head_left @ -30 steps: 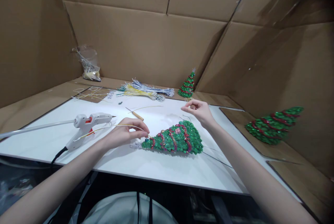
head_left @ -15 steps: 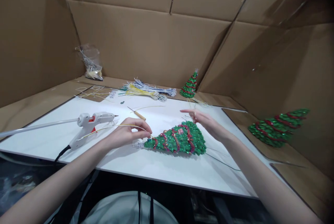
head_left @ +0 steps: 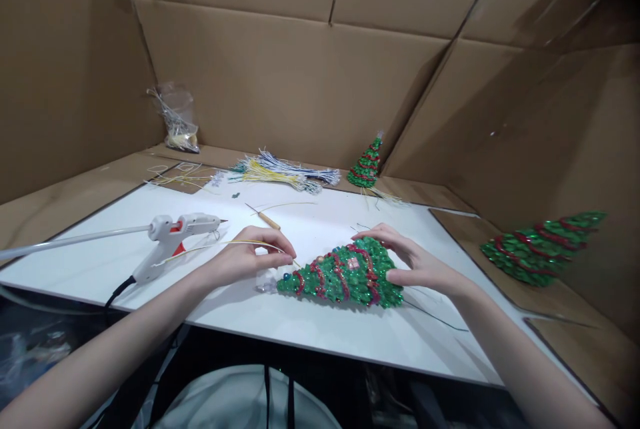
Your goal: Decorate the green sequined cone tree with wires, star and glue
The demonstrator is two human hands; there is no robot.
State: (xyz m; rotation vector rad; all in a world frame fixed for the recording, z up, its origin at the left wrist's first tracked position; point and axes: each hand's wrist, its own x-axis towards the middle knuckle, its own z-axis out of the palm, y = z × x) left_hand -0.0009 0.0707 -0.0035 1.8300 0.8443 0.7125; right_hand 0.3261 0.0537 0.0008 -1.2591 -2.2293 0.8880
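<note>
A small green Christmas tree with red garland and little ornaments lies on its side on the white board, its tip to the left. My left hand is closed in a pinch on a thin yellow wire, whose end reaches the tree near its tip. Around the wide base of the tree is my right hand, thumb on the near side and fingers over the far side. Thin dark wire trails from the base toward the right.
On the left stands a white glue gun with a long glue stick. Beyond my hands lie a wooden-handled awl and bundled wires. Two more trees, one at the back and one at right, sit by cardboard walls. A plastic bag leans at back left.
My right hand has come down from beside the base and taken hold of the tree. The tree has shifted slightly right and turned a little. My left hand keeps its pinch.
</note>
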